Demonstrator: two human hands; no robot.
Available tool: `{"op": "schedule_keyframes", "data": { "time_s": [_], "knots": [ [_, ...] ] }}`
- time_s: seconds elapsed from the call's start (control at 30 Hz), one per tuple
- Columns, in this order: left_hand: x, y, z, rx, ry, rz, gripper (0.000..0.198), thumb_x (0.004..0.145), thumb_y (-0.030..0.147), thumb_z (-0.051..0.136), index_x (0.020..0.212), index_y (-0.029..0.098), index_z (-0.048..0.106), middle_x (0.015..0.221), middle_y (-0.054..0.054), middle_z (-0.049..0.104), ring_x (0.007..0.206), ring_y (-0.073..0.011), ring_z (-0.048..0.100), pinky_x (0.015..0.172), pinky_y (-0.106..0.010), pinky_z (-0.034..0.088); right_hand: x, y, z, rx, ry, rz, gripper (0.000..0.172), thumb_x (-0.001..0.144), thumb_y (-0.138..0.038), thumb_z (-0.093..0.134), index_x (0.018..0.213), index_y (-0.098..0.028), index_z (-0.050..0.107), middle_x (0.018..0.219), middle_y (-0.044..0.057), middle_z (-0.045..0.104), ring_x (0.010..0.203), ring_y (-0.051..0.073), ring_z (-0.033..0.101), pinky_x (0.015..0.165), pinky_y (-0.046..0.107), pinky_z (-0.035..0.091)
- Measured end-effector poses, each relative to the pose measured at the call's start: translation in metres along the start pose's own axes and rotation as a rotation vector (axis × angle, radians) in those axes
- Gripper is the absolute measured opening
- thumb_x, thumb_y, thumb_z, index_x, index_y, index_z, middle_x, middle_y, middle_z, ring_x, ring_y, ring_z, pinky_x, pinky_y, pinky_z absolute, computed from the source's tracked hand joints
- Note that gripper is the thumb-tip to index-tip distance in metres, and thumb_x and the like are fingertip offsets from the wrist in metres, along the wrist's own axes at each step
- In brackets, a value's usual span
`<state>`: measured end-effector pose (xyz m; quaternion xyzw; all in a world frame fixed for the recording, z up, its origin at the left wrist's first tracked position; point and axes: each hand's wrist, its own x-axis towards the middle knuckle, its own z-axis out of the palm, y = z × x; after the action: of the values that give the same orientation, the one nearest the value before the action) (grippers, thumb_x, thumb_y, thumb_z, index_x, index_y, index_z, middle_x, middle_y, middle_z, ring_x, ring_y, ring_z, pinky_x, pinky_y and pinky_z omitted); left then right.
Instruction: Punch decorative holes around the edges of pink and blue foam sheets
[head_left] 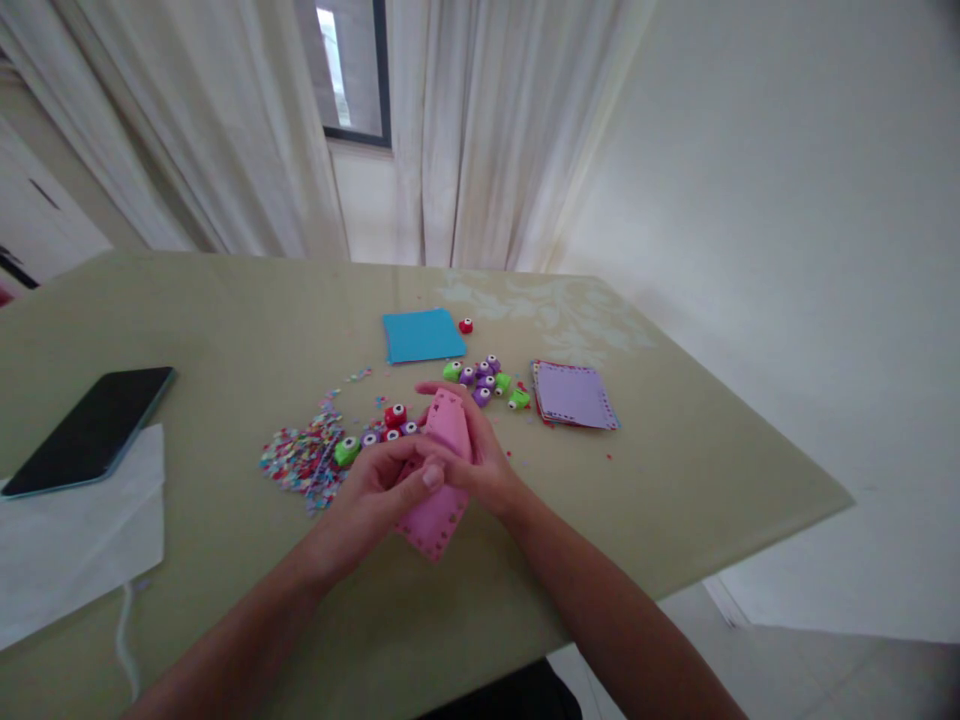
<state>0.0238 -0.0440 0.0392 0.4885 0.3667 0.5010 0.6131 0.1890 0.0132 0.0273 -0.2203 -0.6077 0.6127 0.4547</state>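
A pink sheet of paper (435, 518) with small holes punched along its edges is held slanted above the near part of the table. My left hand (386, 490) grips its left side, thumb on top and fingers curled. My right hand (484, 455) wraps around it from behind and the right, its fingers meeting the left ones. Parts of the sheet are hidden by my fingers. Just beyond my hands lie several small craft punches in red, purple and green, such as a green punch (347, 451) and a red punch (395, 415).
Colourful paper bits (304, 460) are heaped left of my hands. A blue paper stack (424, 335) lies farther back, with a red punch (466, 326) beside it. Punched lilac sheets (576, 396) are stacked at right. A phone (90, 428) rests partly on white paper (90, 545) near a cable (124, 640).
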Motion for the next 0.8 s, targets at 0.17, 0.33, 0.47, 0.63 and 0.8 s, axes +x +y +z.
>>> {"op": "schedule_keyframes", "data": {
  "time_s": [0.17, 0.33, 0.47, 0.63, 0.8],
  "knots": [
    [0.005, 0.005, -0.006, 0.019, 0.355, 0.098, 0.044, 0.084, 0.061, 0.086, 0.101, 0.020, 0.088, 0.100, -0.010, 0.083, 0.073, -0.0183, 0.071, 0.058, -0.023, 0.053, 0.012, 0.011, -0.006, 0.189, 0.154, -0.045, 0.074, 0.081, -0.063, 0.080, 0.146, -0.036, 0.057, 0.146, 0.008, 0.057, 0.114, 0.027, 0.062, 0.090, 0.039, 0.057],
    [0.015, 0.014, -0.020, -0.177, 0.732, 0.121, 0.038, 0.081, 0.050, 0.089, 0.103, 0.020, 0.085, 0.096, -0.005, 0.084, 0.072, -0.0173, 0.073, 0.057, -0.024, 0.056, 0.019, 0.016, -0.017, 0.155, 0.240, -0.036, 0.070, 0.086, -0.061, 0.071, 0.150, -0.035, 0.055, 0.153, 0.008, 0.053, 0.111, 0.023, 0.064, 0.081, 0.032, 0.056],
    [0.019, 0.014, -0.027, -0.120, 0.785, 0.179, 0.023, 0.087, 0.037, 0.084, 0.105, 0.022, 0.083, 0.100, 0.000, 0.082, 0.069, -0.0122, 0.068, 0.053, -0.019, 0.052, 0.019, 0.018, -0.021, -0.115, 0.266, -0.005, 0.076, 0.089, -0.059, 0.073, 0.155, -0.033, 0.050, 0.154, 0.011, 0.053, 0.114, 0.023, 0.065, 0.086, 0.035, 0.058],
    [0.019, 0.008, -0.025, 0.029, 0.709, 0.285, 0.070, 0.082, 0.029, 0.088, 0.148, 0.031, 0.065, 0.098, 0.002, 0.079, 0.069, -0.0111, 0.068, 0.059, -0.019, 0.058, 0.016, 0.019, -0.018, -0.825, 0.188, -0.057, 0.062, 0.083, -0.056, 0.089, 0.136, -0.028, 0.071, 0.145, 0.012, 0.060, 0.134, 0.031, 0.056, 0.116, 0.052, 0.044],
    [0.019, 0.004, -0.023, 0.012, 0.611, 0.217, 0.106, 0.081, 0.028, 0.087, 0.171, 0.033, 0.030, 0.097, 0.003, 0.081, 0.072, -0.0144, 0.074, 0.070, -0.027, 0.065, 0.016, 0.025, -0.009, -1.222, -0.018, -0.039, 0.032, 0.093, -0.039, 0.085, 0.123, -0.030, 0.078, 0.160, 0.010, 0.056, 0.147, 0.038, 0.045, 0.119, 0.061, 0.034]
  ]
}}
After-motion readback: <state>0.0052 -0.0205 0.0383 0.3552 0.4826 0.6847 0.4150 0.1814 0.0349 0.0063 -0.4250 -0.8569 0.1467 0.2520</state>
